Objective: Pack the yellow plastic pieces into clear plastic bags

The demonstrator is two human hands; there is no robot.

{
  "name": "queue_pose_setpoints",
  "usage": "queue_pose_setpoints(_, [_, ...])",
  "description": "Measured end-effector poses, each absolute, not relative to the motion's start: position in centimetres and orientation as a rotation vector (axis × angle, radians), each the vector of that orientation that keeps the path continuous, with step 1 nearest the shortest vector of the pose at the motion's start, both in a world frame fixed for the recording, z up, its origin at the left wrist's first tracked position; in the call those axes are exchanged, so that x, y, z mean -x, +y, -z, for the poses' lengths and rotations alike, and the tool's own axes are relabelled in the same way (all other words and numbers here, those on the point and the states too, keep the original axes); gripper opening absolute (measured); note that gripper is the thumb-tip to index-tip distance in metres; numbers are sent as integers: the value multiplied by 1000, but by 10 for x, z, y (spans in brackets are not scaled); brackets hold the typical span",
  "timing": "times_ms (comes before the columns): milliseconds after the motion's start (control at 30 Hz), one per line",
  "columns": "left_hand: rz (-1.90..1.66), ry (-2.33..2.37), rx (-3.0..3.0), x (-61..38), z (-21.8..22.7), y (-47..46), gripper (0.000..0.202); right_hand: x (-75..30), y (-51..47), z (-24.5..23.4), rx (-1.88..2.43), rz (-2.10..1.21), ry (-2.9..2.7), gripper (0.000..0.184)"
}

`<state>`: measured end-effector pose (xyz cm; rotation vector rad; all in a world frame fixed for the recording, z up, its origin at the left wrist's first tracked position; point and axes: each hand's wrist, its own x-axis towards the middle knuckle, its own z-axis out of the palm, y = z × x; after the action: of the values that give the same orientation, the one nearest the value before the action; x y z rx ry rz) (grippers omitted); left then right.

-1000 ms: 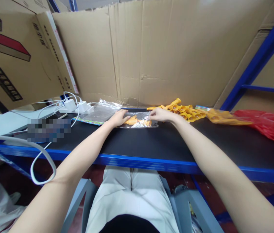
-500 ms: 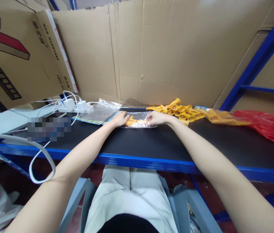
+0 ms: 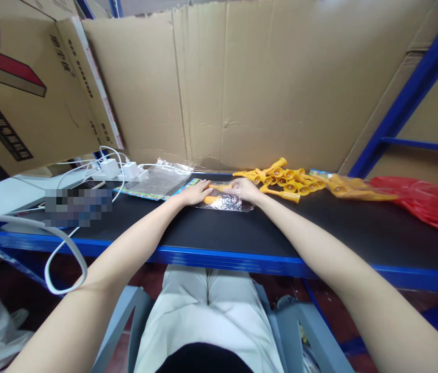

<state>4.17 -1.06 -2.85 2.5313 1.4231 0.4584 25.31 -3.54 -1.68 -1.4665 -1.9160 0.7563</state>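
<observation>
A clear plastic bag (image 3: 232, 203) with a colourful printed edge lies on the black table top. Inside it is a yellow trumpet-shaped plastic piece (image 3: 212, 200). My left hand (image 3: 196, 193) holds the bag's left end down, its fingers over the film. My right hand (image 3: 246, 190) is closed at the bag's right end, its fingertips behind or under the film on the end of a second yellow piece (image 3: 219, 186). Close to the right hand, several loose yellow pieces (image 3: 289, 187) lie heaped, flared ends towards me.
Flat clear bags (image 3: 157, 181) lie left of my hands. Beyond are white chargers (image 3: 129, 170) with cables and a blurred-out object (image 3: 79, 207). On the right, a bag of yellow pieces (image 3: 353, 187) adjoins a red plastic bag (image 3: 417, 199). Cardboard (image 3: 281, 88) stands behind; a blue rail (image 3: 227, 256) edges the table.
A second yellow piece now reaches between my hands at the bag. The bag's right end has shifted slightly towards me, and one loose piece on the heap now lies turned sideways.
</observation>
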Motion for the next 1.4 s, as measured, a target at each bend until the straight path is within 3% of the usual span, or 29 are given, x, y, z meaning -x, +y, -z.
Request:
queue_pose_setpoints(333, [-418, 1442, -2555, -42, 29, -10, 66, -248, -34, 18, 1437, -846, -1801, 61])
queue_pose_setpoints(600, [-405, 1470, -2539, -41, 30, -4, 62, -256, -38, -1, 1457, -975, -1754, 39])
queue_pose_setpoints(667, [-377, 1509, -2546, -39, 30, -2, 63, -265, -36, -8, 1558, -776, -1797, 35])
queue_pose_setpoints(800, [-360, 1554, -2579, -35, 30, 0, 61, -289, -33, -21, 1854, 62, -1864, 30])
queue_pose_setpoints(867, [-354, 1569, -2590, -33, 29, 1, 61, -302, -33, -25, 2005, 284, -1838, 31])
queue_pose_setpoints(1033, [-310, 1595, -2571, -32, 25, -3, 62, -321, -31, -20, 2271, 114, -2085, 33])
queue_pose_setpoints(1167, [-305, 1596, -2565, -32, 25, -3, 62, -324, -24, -14, 2204, 28, -2260, 28])
queue_pose_setpoints(1300, [-349, 1565, -2606, -30, 28, 1, 59, -315, -23, -16, 2177, -5, -2362, 34])
queue_pose_setpoints(1400, [-369, 1547, -2627, -28, 30, 5, 59, -304, -32, -22, 2185, -26, -2404, 23])
